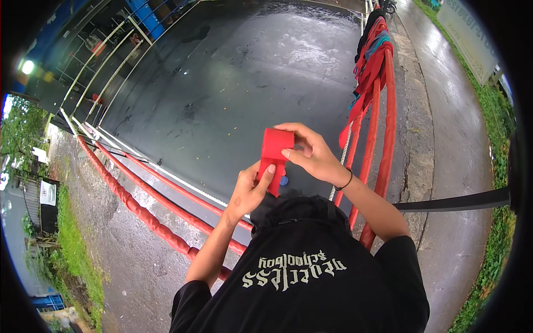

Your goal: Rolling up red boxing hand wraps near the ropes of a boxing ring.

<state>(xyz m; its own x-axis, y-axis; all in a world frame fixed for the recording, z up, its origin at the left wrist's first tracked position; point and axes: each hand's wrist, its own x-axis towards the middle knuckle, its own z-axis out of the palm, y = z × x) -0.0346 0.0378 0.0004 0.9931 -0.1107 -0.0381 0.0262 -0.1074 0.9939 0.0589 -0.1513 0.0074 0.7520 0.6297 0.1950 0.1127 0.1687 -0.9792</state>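
Observation:
A red hand wrap (pixel 278 143), partly rolled, is held between both my hands in front of my chest. My right hand (pixel 310 152) grips the roll at its right side, thumb on the near face and fingers over the top. Below the roll, my left hand (pixel 250 187) pinches the flat hanging strip, with the thumb lying on top of it. The strip's lower end hangs down past the left thumb. Partly behind the wrap, a small round blue object (pixel 284 181) shows low down; I cannot tell what it is.
I am at a corner of a boxing ring with a dark canvas (pixel 216 95). Red-covered ropes (pixel 154 224) run on my left and more red ropes (pixel 385 137) on my right. Several cloth wraps (pixel 374 54) hang over the right ropes. Wet pavement (pixel 454 137) lies outside.

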